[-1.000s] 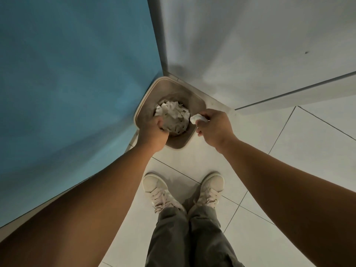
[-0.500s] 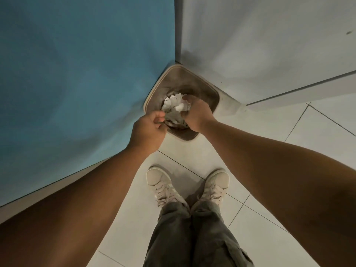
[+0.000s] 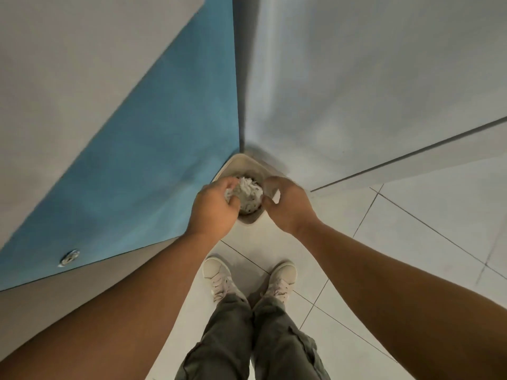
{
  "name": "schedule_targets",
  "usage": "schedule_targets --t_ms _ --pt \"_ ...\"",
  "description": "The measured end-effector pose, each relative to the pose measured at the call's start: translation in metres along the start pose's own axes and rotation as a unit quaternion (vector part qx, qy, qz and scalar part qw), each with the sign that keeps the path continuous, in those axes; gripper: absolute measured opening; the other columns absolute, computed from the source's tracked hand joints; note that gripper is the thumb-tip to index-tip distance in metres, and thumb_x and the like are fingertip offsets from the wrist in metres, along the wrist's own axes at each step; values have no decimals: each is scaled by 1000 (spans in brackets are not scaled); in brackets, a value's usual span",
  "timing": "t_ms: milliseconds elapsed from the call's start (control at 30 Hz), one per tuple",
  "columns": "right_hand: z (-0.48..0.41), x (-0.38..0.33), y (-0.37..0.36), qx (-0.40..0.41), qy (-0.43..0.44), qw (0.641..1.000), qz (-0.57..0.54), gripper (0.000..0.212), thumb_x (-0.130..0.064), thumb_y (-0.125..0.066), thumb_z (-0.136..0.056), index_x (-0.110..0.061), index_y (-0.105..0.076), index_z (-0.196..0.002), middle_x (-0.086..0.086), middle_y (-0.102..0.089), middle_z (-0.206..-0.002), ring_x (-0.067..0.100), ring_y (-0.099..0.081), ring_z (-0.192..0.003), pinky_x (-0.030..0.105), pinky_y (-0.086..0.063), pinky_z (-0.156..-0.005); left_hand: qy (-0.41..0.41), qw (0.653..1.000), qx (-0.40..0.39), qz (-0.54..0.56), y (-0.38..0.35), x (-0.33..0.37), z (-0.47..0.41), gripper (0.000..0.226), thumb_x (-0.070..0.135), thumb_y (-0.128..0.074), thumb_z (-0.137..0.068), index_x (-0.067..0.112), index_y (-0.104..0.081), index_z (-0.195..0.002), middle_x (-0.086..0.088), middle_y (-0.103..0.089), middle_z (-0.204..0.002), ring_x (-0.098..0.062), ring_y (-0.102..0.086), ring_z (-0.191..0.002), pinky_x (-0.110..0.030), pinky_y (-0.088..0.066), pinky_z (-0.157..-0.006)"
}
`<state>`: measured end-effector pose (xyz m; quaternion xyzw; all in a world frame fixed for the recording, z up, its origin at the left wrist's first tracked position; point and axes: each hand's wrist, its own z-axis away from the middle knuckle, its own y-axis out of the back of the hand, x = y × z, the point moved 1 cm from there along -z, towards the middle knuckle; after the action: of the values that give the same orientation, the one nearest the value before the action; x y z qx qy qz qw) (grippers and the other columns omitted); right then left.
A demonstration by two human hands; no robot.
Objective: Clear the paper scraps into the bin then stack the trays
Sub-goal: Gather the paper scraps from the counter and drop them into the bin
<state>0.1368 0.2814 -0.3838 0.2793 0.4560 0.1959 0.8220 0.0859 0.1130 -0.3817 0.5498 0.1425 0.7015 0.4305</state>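
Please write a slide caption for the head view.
Left hand and right hand hold paper scraps over the corner bin.

Bare forearms (image 3: 131,303), olive-grey cargo trousers (image 3: 236,341) w/ side pocket (image 3: 303,345) on R leg, off-white lace-up sneakers (image 3: 216,272).

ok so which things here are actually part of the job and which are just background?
Job: bin; paper scraps piled in it; left hand and right hand, each holding a scrap over it. No trays in view.
Background: blue panel; metal fitting; shoes; floor tiles.
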Motion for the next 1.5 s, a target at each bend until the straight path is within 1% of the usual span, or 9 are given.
schedule_targets --t_ms 167,300,533,700,800,967,1100,1367,1500 --pt "47 -63 85 16 77 996 41 44 -15 -63 -86 -14 -57 -130 6 -59 -130 24 -54 -119 23 -37 -99 -81 994 36 -64 61 80 43 37 13 -63 -84 21 -68 -120 -9 -69 -107 -28 -60 -103 -37 -51 -86" --pt "78 -108 146 56 146 986 59 40 -17 -65 -88 -11 -59 -127 6 -60 -129 22 -53 -120 14 -30 -95 -153 981 76 -94 108 135 79 32 10 -66 -82 23 -68 -112 1 -70 -109 -25 -58 -104 -39 -51 -88" --pt "123 -192 216 91 244 965 42 43 -24 -62 -89 -17 -56 -131 1 -53 -137 16 -46 -129 21 -31 -106 -183 966 161 -85 194 209 124 40 16 -61 -89 17 -61 -129 1 -63 -128 -21 -52 -122 -42 -45 -104" --pt "147 -249 238 87 326 941 23 42 -27 -58 -88 -16 -58 -129 1 -55 -135 15 -48 -126 28 -37 -109 -180 950 242 -78 255 231 152 41 18 -61 -89 18 -60 -130 2 -62 -128 -20 -51 -120 -38 -44 -102" --pt "160 -280 237 76 359 930 31 41 -21 -61 -90 -18 -56 -130 1 -52 -138 13 -44 -130 18 -27 -110 -168 940 283 -86 286 225 171 40 17 -62 -91 17 -60 -130 3 -61 -131 -18 -50 -122 -28 -38 -102" --pt "174 -328 210 29 417 907 55 41 -23 -60 -90 -18 -57 -130 3 -50 -140 17 -42 -134 34 -32 -115 -112 933 335 -67 333 187 206 38 22 -62 -93 20 -60 -131 6 -60 -133 -15 -48 -126 -21 -33 -102" --pt "183 -366 171 -8 453 888 81 40 -28 -55 -91 -18 -56 -130 2 -51 -139 16 -42 -132 35 -36 -112 -64 930 357 -58 362 144 230 35 23 -62 -94 22 -61 -129 6 -61 -132 -16 -49 -126 -22 -34 -102" --pt "181 -440 79 -71 463 874 130 40 -29 -56 -94 -25 -52 -134 -8 -47 -141 9 -41 -131 13 -28 -103 12 926 372 -62 422 51 249 34 23 -64 -92 23 -63 -126 8 -62 -130 -15 -51 -124 -20 -33 -101" --pt "170 -480 34 -78 464 868 158 42 -38 -56 -95 -24 -53 -134 -7 -50 -140 12 -44 -129 18 -32 -105 30 927 369 -54 449 7 245 35 17 -66 -89 20 -65 -123 5 -64 -127 -18 -53 -121 -21 -34 -100"
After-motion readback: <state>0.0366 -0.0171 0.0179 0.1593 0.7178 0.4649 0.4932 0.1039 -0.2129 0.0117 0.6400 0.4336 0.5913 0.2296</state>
